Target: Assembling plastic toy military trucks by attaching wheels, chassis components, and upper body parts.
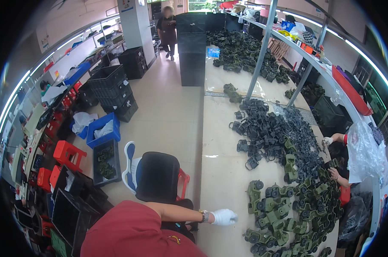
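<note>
My left hand [225, 217], in a white glove with a wristwatch behind it, is over the bare near part of the pale table [219, 180]. Its fingers point right, loosely bent, and nothing shows in them. My right hand is out of the picture. Nearest to the glove, on its right, lies a crowded group of green toy jeeps [275, 210] with dark wheels. Behind them are a heap of dark grey plastic frames [262, 128] and a pile of small dark parts [303, 137].
Across the table a co-worker's gloved hand [328, 140] and bare hand [333, 173] are at the parts. A black-seated chair [157, 176] stands left of the table. Stacked black crates [110, 88] and a blue bin [103, 130] are on the floor. A metal post [262, 49] rises from the table.
</note>
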Demonstrator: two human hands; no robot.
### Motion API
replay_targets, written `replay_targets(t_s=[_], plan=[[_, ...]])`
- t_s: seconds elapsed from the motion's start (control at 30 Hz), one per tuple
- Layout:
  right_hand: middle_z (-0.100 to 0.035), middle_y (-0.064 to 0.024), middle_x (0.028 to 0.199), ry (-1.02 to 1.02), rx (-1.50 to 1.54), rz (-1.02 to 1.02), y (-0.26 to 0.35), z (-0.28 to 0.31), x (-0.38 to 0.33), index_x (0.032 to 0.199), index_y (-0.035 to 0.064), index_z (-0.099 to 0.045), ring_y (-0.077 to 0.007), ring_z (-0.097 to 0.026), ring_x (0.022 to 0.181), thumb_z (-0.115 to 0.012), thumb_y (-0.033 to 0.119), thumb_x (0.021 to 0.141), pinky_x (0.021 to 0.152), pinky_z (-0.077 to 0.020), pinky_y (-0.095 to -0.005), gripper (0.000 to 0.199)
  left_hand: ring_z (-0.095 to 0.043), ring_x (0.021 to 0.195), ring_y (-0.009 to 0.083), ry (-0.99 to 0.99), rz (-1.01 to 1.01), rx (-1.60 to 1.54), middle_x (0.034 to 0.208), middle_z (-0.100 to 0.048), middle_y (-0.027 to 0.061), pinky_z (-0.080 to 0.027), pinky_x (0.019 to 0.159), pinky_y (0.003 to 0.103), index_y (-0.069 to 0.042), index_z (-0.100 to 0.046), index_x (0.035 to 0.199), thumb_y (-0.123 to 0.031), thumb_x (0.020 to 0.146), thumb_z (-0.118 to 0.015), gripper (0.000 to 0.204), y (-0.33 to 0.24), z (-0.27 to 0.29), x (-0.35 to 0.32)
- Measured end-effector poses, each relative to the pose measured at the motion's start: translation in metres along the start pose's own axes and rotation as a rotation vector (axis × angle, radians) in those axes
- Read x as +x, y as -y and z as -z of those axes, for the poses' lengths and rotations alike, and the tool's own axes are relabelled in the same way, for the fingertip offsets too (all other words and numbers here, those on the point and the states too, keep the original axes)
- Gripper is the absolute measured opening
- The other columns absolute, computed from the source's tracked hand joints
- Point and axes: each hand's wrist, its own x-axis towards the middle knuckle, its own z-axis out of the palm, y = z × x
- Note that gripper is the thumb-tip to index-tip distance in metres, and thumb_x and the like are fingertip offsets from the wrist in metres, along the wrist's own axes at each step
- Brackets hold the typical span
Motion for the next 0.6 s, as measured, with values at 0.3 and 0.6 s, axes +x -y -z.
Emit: replay_targets(t_s=[0.3, 0.6], plan=[[-0.03, -0.0214, 0.159, -0.478, 1.515, -0.054, 0.136, 0.097, 0.178, 0.157, 0.0087, -0.027, -0.0437, -0.026, 0.147, -0.024, 0.078, 0.094, 0.121, -0.0182, -0.0562, 0.093, -0.066, 0.093, 0.0378, 0.391, -0.647, -0.273, 0.097, -0.067, 0.0195, -0.053, 0.08, 0.045, -0.001, -0.062, 0.105, -0.029, 0.069, -0.087, 0.053, -0.168, 0.005, 0.0], [-0.035, -0.0205, 0.158, -0.64, 1.515, -0.111, 0.177, 0.11, 0.236, 0.157, 0.0088, -0.028, -0.0406, -0.027, 0.148, -0.026, 0.079, 0.094, 0.122, -0.0175, -0.054, 0.094, -0.04, 0.14, 0.0452, 0.705, -0.535, 0.088, 0.137, -0.057, 0.0231, -0.034, 0.111, 0.06, -0.017, -0.053, 0.142, -0.052, 0.067, -0.084, 0.088, -0.186, 0.076, 0.041]])
